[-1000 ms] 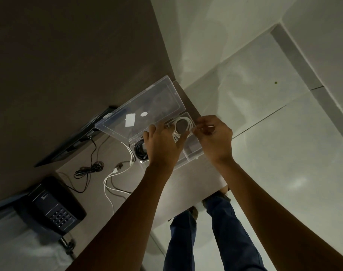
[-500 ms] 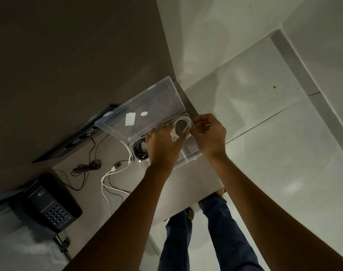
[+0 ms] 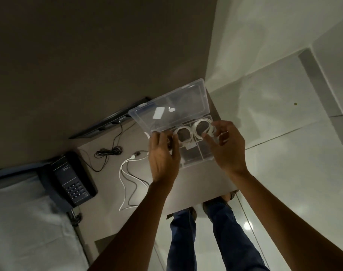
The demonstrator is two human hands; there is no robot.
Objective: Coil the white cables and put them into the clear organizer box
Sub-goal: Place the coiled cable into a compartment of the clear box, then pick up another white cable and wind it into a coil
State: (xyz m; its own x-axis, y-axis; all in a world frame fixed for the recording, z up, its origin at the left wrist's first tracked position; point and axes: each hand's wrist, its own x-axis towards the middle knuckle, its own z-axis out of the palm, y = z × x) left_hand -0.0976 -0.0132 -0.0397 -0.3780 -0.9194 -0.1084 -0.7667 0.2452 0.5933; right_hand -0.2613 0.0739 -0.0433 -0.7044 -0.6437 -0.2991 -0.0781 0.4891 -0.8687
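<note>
While my forearms reach out over the smooth grey-brown desk [image 3: 196, 180], the clear plastic organizer box [image 3: 198, 153] sits open at its far edge, hinged lid [image 3: 166, 108] tilted up and thin dividers splitting the tray into compartments. Two white cables lie coiled in its far cells, the right coil [image 3: 203, 130] a neat glossy ring beside the left coil [image 3: 183, 134], while another white cable [image 3: 127, 173] trails loose on the desk. My left hand [image 3: 162, 155] hovers with fingers loosely curled on nothing, and my right hand [image 3: 227, 145] is spread, fingertips just beside the right coil.

Two coiled white cables [image 3: 203, 129] apparently lie in the open clear organizer box [image 3: 198, 161].
</note>
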